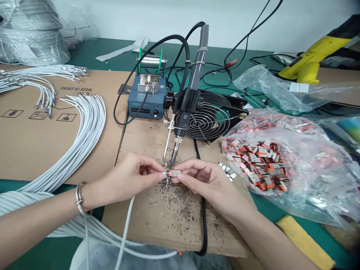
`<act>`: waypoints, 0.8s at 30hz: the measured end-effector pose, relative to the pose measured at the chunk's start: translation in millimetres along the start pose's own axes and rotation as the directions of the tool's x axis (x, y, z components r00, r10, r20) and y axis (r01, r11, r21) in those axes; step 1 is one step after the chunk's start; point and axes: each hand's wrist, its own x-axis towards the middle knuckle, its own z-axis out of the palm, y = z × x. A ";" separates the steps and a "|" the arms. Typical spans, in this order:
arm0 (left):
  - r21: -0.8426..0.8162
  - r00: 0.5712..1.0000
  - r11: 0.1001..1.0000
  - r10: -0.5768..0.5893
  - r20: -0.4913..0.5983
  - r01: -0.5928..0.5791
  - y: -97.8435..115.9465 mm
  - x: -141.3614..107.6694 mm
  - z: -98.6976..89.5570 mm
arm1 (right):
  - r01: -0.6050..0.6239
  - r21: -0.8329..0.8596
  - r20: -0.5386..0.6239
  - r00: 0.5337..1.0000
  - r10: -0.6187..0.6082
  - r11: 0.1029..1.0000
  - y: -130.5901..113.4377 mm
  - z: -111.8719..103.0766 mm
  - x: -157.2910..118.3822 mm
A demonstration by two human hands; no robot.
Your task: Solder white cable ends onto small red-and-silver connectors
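A: And there it was, the small connector [176, 173], right by the tip of the soldering iron [183, 122]!

B: Both hands were in on it. The left hand [137, 172] had its fingers pinched round what looked like the end of a white cable [126, 228]; the right hand [201, 178] gripped the connector between thumb and fingertips.

A: So which step was this?

B: Soldering cable to connector, I judged. Whether the hot tip actually touched, I couldn't tell.

A: And the next move called for?

B: Steadiness, I'd have said: both parts lined up, skin well clear of the heat.

A: What textures, too! Flat, dull silver metal against bright orange on that connector!

B: Beneath it, matte brown cardboard [157, 230], peppered with gritty dark crumbs [182, 204]. Off right, a crinkled clear bag [305, 165] bulged with boxy orange-and-silver pieces [261, 165]. Off left, a sheaf of smooth white cables [97, 123] swept in one thick curve above the green worktop [84, 52].
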 end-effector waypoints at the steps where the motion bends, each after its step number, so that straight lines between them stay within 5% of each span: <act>1: -0.001 1.000 1.000 0.002 -0.001 -0.002 -0.5 0.0 0.2 | 0.003 0.005 0.003 1.000 -0.003 1.000 0.0 -0.1 -0.1; 12: -0.012 0.999 0.999 -0.031 -0.008 0.031 2.5 3.6 0.2 | -0.007 0.067 0.025 1.000 0.005 0.998 -0.8 -0.8 -1.1; 24: 0.003 0.997 0.999 -0.055 0.052 0.055 -5.2 6.2 -1.0 | -0.051 -0.108 -0.036 0.998 0.048 0.993 0.0 1.7 0.3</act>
